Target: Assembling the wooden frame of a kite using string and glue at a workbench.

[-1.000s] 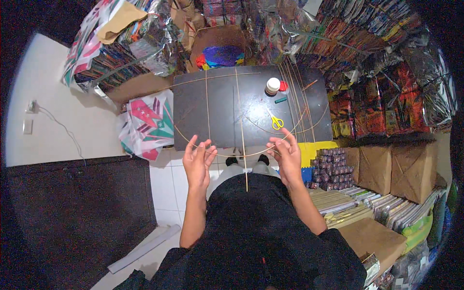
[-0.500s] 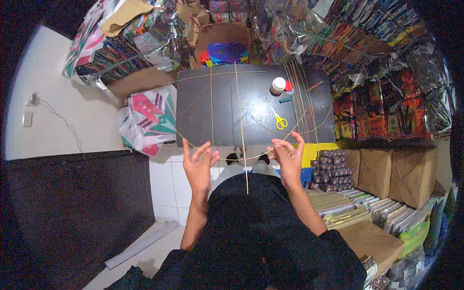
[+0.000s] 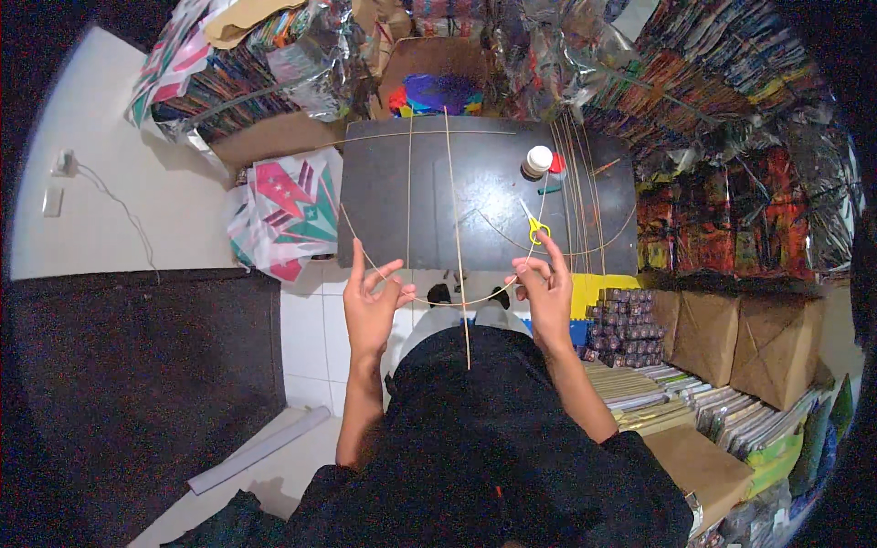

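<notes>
a bowed thin stick (image 3: 429,301) is pinched at its ends by left hand (image 3: 370,306) and right hand (image 3: 545,294), other fingers spread; since earlier, both hands are lifted nearer the worktop (image 3: 384,201).

Thin curved stick (image 3: 438,302) too fine to follow where it meets the fingers of left hand (image 3: 370,301) and right hand (image 3: 544,290); grip not readable. Long upright stick (image 3: 457,237) lost against dark clothing at lower end. Small items beside white-capped bottle (image 3: 537,162) too small to identify.

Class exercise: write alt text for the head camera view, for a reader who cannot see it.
Seen from above, a person's left hand and right hand bend a thin curved stick across a long straight stick, over a dark table with yellow scissors.
</notes>
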`<state>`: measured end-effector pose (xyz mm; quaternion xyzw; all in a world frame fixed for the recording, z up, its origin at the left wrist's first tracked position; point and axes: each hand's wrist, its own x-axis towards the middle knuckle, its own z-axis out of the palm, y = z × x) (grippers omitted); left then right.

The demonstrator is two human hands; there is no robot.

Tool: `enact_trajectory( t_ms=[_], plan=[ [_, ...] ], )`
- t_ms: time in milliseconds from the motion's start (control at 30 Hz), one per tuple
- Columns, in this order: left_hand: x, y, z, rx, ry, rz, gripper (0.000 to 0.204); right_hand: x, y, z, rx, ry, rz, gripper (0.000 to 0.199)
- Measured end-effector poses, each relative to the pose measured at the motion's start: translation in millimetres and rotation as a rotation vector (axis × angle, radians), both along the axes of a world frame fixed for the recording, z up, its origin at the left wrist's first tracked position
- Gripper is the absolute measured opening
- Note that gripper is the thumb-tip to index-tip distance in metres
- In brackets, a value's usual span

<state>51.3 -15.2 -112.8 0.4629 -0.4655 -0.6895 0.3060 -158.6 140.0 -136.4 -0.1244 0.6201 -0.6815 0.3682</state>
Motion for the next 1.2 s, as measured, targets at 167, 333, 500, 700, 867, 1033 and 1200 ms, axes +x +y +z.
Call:
enact_trajectory(
  t_ms=[167, 333, 500, 700, 867, 1033, 1200],
  plan=[
    [0, -4, 5, 0.006, -0.019, -0.024, 0.084, -1, -2, 2, -0.008, 0.008, 0.022, 0.062],
    [-1, -5, 7, 0.0, -0.034, -0.049, 0.084, -3, -5, 8, 0.023, 0.041, 0.037, 0.061],
    [-3, -9, 11, -0.003, -0.041, -0.075, 0.083, -4, -7, 9, -0.022, 0.045, 0.052, 0.062],
    [-2, -14, 12, -0.02, -0.045, -0.106, 0.083, -8, -10, 12, 0.003, 0.067, 0.115, 0.06],
    [-1, -16, 15, -0.028, -0.059, -0.129, 0.083, -9, -13, 11, -0.011, 0.119, 0.161, 0.06],
    [0, -18, 18, -0.02, -0.067, -0.14, 0.084, -9, -16, 16, -0.006, 0.118, 0.194, 0.059],
    [0, -21, 21, -0.03, -0.089, -0.162, 0.085, -10, -18, 21, 0.011, 0.12, 0.219, 0.059]
  ],
)
